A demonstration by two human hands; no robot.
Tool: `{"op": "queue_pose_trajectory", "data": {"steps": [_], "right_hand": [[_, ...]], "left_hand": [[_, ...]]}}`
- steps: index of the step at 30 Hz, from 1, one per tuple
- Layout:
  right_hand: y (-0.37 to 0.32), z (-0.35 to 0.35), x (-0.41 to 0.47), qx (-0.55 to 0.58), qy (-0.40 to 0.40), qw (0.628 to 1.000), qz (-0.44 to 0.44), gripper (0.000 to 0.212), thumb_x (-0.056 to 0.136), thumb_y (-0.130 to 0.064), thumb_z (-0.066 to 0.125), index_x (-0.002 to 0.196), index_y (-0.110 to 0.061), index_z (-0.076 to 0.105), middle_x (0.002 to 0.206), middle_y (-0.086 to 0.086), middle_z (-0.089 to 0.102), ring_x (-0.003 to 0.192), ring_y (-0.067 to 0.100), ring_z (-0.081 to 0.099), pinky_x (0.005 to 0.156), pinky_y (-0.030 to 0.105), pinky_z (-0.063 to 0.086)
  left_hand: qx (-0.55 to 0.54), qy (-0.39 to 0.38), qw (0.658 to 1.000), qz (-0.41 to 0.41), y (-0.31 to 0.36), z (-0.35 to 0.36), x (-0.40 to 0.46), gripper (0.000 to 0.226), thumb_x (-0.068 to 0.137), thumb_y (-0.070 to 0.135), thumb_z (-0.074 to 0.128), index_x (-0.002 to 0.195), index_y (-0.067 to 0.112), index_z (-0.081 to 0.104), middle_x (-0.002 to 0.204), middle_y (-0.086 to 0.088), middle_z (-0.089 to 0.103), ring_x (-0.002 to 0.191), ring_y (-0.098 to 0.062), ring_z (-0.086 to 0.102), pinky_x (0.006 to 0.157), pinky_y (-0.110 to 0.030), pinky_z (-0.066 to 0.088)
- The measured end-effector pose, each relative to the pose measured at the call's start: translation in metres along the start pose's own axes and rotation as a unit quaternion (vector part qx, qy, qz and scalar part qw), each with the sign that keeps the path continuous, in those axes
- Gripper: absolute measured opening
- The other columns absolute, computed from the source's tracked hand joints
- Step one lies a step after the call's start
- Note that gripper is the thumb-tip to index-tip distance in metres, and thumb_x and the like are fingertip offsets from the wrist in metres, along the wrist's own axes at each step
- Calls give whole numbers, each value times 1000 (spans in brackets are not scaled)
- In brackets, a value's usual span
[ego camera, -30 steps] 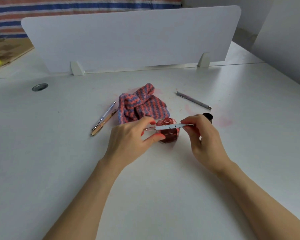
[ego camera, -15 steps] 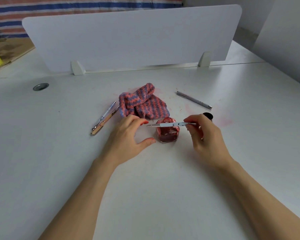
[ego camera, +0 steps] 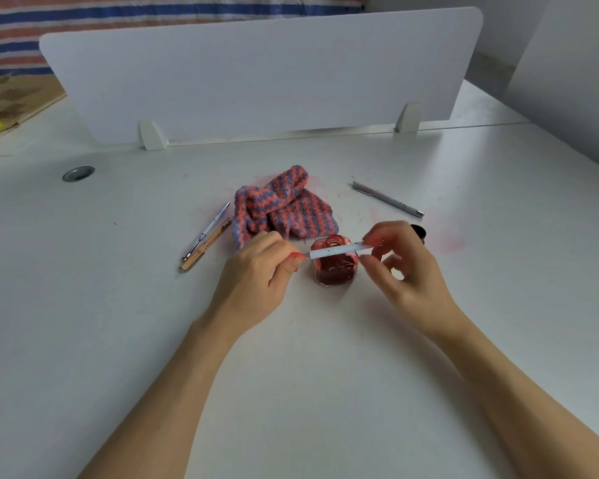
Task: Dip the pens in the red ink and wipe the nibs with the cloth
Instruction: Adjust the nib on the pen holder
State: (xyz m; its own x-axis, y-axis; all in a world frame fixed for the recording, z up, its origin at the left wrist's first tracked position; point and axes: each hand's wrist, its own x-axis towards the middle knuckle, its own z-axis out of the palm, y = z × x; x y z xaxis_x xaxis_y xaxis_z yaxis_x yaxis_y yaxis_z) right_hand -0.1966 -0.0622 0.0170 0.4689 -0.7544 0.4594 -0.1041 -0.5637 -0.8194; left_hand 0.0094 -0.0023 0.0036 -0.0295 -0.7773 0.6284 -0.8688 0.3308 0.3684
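The white pen (ego camera: 338, 251) is held level just above the open red ink bottle (ego camera: 334, 262), pinched at both ends. The left hand (ego camera: 256, 274), spread half a second ago, has been closed again on the nib end; the right hand (ego camera: 407, 264) keeps the tail. Re-gripping is judged underway. The cloth (ego camera: 284, 209) lies behind on the bench (ego camera: 118, 323).

Pink-and-blue striped cloth (ego camera: 284, 209), red ink bottle (ego camera: 334, 266), white pen (ego camera: 339, 251).

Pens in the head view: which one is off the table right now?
The white-barrelled pen, held level over the red ink bottle between left hand and right hand. The other three pens lie on the white table.
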Motion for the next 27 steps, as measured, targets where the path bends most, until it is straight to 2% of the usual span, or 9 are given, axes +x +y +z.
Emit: {"op": "queue_pose_trajectory", "data": {"steps": [3,6,12,15,18,20,23,25,27], "right_hand": [[1,2,-2,46,1,996,75,18,89,-37,46,100,-26,54,81,-2,60,61,10,50,57,20,41],[2,5,0,17,52,994,94,31,97,-26,38,76,-19,58,51,-2,52,45,4,42,49,13,33],[3,2,0,24,34,998,42,23,86,-16,40,93,-31,54,82,-16,53,71,1,48,61,11,36],[4,3,2,55,42,994,89,24,94,-26,36,86,-25,59,68,-9,53,57,3,45,55,12,34],[8,5,2,41,56,992,107,30,99,-19,31,84,-21,57,50,-11,45,48,5,40,51,13,35],[8,6,1,43,48,995,75,22,95,-16,34,96,-25,53,63,-11,48,54,5,43,56,13,36],[8,4,0,86,21,994,61,30,86,-18,38,109,-34,48,89,-6,52,68,13,47,62,19,37],[6,5,0,98,20,991,87,21,89,-30,39,105,-32,52,88,-1,53,67,15,47,61,20,38],[4,7,1,84,23,988,128,30,96,-40,34,93,-21,57,70,3,54,57,12,45,55,19,36]], "left_hand": [[1,-6,1000,15,2,1,-1,37,94,31,39,76,6,59,72,0,49,68,-12,41,53,-27,37],[6,-7,999,33,4,2,0,35,95,31,41,77,7,60,72,-1,51,69,-14,43,52,-30,38],[24,-3,999,38,5,1,0,31,93,27,44,78,6,61,72,-1,51,70,-13,40,55,-23,33],[34,-6,999,37,4,1,0,30,92,27,45,79,6,62,72,-1,52,71,-14,40,56,-21,31],[33,-6,999,43,5,2,0,30,92,27,45,78,6,62,72,-2,52,71,-13,40,55,-23,33],[30,-2,999,41,4,2,1,30,92,27,45,79,6,62,72,-2,52,71,-14,42,53,-26,36],[28,5,999,35,-1,0,0,37,95,32,41,79,6,62,72,-3,52,70,-17,43,55,-27,36],[29,6,999,34,-2,-1,0,42,97,35,37,80,6,62,72,-3,53,69,-17,43,56,-24,35],[34,5,999,34,0,-1,0,40,96,34,39,80,6,63,72,-3,53,69,-16,42,57,-22,33]]}}
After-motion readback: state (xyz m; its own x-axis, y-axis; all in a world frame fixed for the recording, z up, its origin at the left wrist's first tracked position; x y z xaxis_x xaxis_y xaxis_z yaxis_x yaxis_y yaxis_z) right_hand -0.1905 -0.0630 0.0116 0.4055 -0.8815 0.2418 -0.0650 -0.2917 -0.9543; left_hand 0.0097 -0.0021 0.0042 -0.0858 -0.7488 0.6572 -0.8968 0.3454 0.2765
